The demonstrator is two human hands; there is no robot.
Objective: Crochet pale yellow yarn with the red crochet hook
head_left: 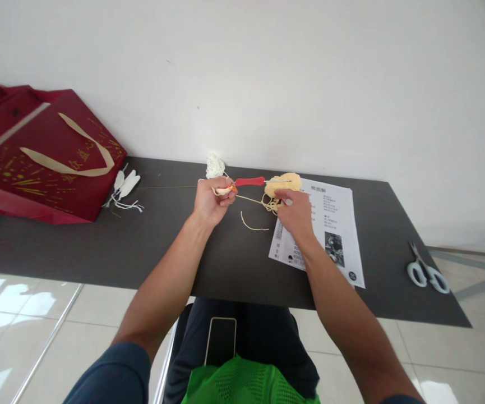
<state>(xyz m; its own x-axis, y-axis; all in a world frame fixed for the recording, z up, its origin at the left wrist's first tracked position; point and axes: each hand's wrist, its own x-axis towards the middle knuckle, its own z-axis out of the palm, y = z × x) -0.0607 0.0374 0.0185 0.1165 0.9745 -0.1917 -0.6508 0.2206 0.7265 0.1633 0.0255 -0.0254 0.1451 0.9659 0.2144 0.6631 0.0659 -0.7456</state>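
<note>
My left hand (212, 199) is closed around a small cream-coloured piece (222, 191) with an orange bit at its edge. A pale yellow yarn strand (248, 198) runs from it toward my right hand (295, 210), whose fingers are pinched at loose loops of that yarn. Just beyond lies the yellow yarn ball (289, 183). A crochet hook with a red handle (249, 182) extends from beside my left fingers to the ball; whether it is held or resting, I cannot tell. On the table below lies a short cut piece of yarn (253, 228).
Under my right hand is a printed sheet (343, 224). Scissors (427, 272) lie at the table's right end. A white crocheted piece (215, 165) stands by the wall. Leftward are white pieces with tails (128, 185) and a red gift bag (52, 157). A phone (220, 341) rests on my lap.
</note>
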